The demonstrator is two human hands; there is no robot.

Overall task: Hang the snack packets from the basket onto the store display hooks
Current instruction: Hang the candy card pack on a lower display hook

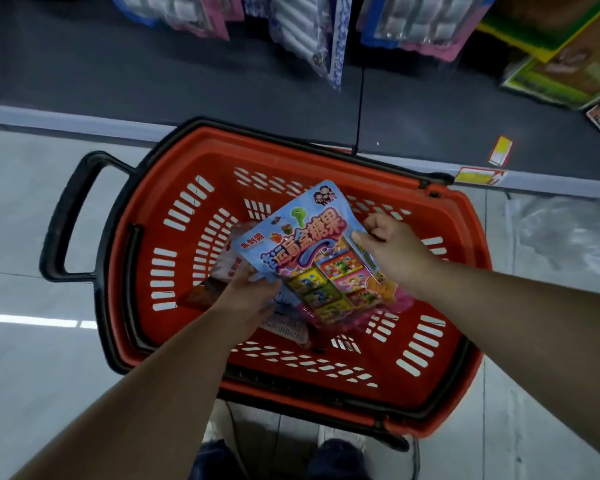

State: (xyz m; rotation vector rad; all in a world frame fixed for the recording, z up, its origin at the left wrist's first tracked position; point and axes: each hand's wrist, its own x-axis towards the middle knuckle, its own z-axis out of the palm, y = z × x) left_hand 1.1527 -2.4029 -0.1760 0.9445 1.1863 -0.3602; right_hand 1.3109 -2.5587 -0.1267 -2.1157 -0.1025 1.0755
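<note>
Now both hands, left (248, 296) and right (392, 251), grip the snack packet (312, 258) between them above the basket (440, 341)

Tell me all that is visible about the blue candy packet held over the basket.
The blue candy packet is a flat, glossy plastic pouch with red Chinese lettering, cartoon figures and a grid of coloured boxes; its lower end looks pink. It is tilted over the red basket. The right hand pinches its right edge, and the left hand grips its lower left edge.
</note>
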